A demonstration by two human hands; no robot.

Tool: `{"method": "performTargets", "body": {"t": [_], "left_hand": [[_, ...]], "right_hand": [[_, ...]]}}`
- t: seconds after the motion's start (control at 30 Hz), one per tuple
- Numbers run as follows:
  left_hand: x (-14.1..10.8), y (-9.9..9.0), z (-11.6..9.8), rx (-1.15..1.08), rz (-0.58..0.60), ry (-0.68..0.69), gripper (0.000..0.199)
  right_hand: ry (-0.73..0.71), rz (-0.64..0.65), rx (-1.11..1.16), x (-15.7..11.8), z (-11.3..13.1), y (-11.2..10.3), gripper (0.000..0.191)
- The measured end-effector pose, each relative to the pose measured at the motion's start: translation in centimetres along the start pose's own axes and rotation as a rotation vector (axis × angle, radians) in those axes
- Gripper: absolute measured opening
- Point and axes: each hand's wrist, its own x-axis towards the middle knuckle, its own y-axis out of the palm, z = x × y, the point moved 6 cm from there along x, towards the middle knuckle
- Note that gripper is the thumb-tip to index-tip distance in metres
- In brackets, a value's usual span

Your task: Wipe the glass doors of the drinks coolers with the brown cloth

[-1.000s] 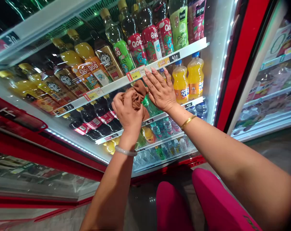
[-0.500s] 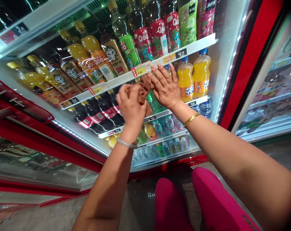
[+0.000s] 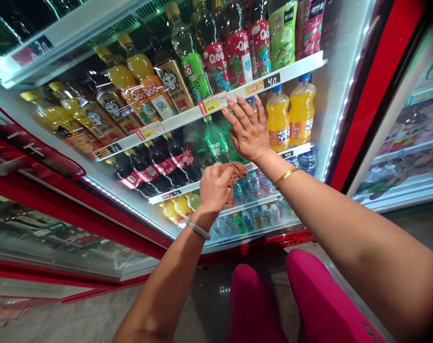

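Observation:
My left hand is closed round a crumpled brown cloth, in front of the lower shelf edge of a lit drinks cooler. Higher up and to the right, my right hand has its fingers spread, their tips at the front edge of the upper shelf, beside a yellow price tag. Nothing is held in it. Behind and between the hands stands a green bottle. Orange drink bottles are just right of my right hand.
Rows of bottles fill the shelves, among them red-labelled ones and dark cola bottles. A red door frame borders the cooler on the right. An open glass door is at the left.
My left hand has moved down and slightly right with the brown cloth, away from the upper shelf edge, uncovering the green bottle. My right hand has stayed nearly in place.

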Motion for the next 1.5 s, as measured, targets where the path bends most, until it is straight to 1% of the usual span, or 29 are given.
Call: {"method": "performTargets", "body": {"t": [0.03,0.13,0.17,0.2,0.23,0.3,0.4,0.47,0.5,0.53,0.6,0.67,0.73,0.8,0.87,0.93,1.0,1.07,1.1,1.17,1.23,1.27,1.33,1.4,1.43,1.5], "left_hand": [[0.8,-1.1,0.7,0.001,-0.054,-0.039,0.043],[4.4,-4.9,2.6,-0.029,-0.297,-0.189,0.047],[5.4,-5.8,2.8,-0.043,-0.365,-0.224,0.048],[6.2,-6.3,2.8,-0.053,-0.412,-0.247,0.048],[6.7,-6.3,2.5,-0.057,-0.435,-0.256,0.047],[6.4,-5.2,1.3,-0.044,-0.410,-0.227,0.043],[4.0,-2.1,-0.9,-0.012,-0.276,-0.143,0.037],[2.2,-0.6,-1.5,-0.006,-0.175,-0.091,0.037],[1.7,-0.4,-1.3,-0.009,-0.136,-0.078,0.038],[1.4,-0.6,-0.8,-0.015,-0.114,-0.078,0.038],[1.9,-2.4,1.0,-0.031,-0.133,-0.133,0.040],[3.4,-5.1,3.0,-0.038,-0.216,-0.235,0.043],[5.3,-7.5,4.3,-0.029,-0.312,-0.322,0.045],[7.3,-8.9,4.3,-0.040,-0.388,-0.361,0.047],[8.9,-8.9,3.2,-0.058,-0.410,-0.309,0.055],[9.7,-7.6,1.4,-0.061,-0.385,-0.184,0.063],[9.2,-5.8,0.1,-0.042,-0.373,-0.072,0.064],[7.4,-3.8,-0.3,-0.015,-0.393,-0.017,0.061],[6.1,-2.9,-0.2,0.000,-0.405,0.002,0.060],[3.3,-1.2,0.2,0.021,-0.409,0.083,0.057],[0.9,-0.1,0.9,0.024,-0.389,0.173,0.050],[0.2,0.2,1.4,0.020,-0.368,0.215,0.045],[0.2,-0.3,2.5,0.008,-0.337,0.268,0.037],[2.0,-2.3,3.8,0.006,-0.356,0.247,0.034],[3.4,-3.6,4.6,0.009,-0.388,0.198,0.037],[6.4,-6.1,5.9,0.006,-0.446,0.034,0.049]], "right_hand": [[-0.003,0.000,-0.009,0.0,0.0,0.0,0.059],[-0.003,0.006,0.002,0.0,-0.1,0.1,0.058],[-0.001,0.005,0.007,0.0,-0.1,0.1,0.058],[0.001,0.000,0.009,0.0,-0.2,0.1,0.058],[0.000,-0.005,0.010,0.0,-0.2,0.0,0.057],[-0.008,-0.019,0.026,0.0,-0.2,0.0,0.056],[-0.019,-0.026,0.091,-0.1,-0.2,0.0,0.056],[-0.014,-0.019,0.118,-0.1,-0.2,0.0,0.056],[-0.006,-0.013,0.117,0.0,-0.2,0.0,0.056],[0.000,-0.010,0.107,0.0,-0.2,0.0,0.057],[0.010,-0.013,0.069,0.0,0.0,-0.1,0.057],[0.004,-0.016,0.028,0.0,0.2,-0.3,0.057],[-0.007,-0.021,-0.009,-0.1,0.3,-0.4,0.057],[-0.011,-0.015,-0.040,-0.1,0.3,-0.3,0.056],[-0.012,-0.006,-0.066,-0.1,0.3,-0.1,0.056],[-0.018,-0.011,-0.092,-0.2,0.3,0.1,0.056],[-0.032,-0.029,-0.122,-0.2,0.3,0.1,0.056],[-0.047,-0.042,-0.145,-0.3,0.4,0.1,0.057],[-0.051,-0.041,-0.149,-0.3,0.4,0.1,0.057],[-0.050,-0.030,-0.141,-0.4,0.5,0.1,0.057],[-0.044,-0.020,-0.131,-0.3,0.4,0.2,0.057],[-0.043,-0.020,-0.129,-0.3,0.4,0.2,0.057],[-0.045,-0.031,-0.132,-0.2,0.4,0.2,0.058],[-0.045,-0.037,-0.131,-0.2,0.3,0.2,0.059],[-0.043,-0.035,-0.129,-0.2,0.3,0.2,0.059],[-0.041,-0.024,-0.120,-0.2,0.3,0.2,0.058]]}}
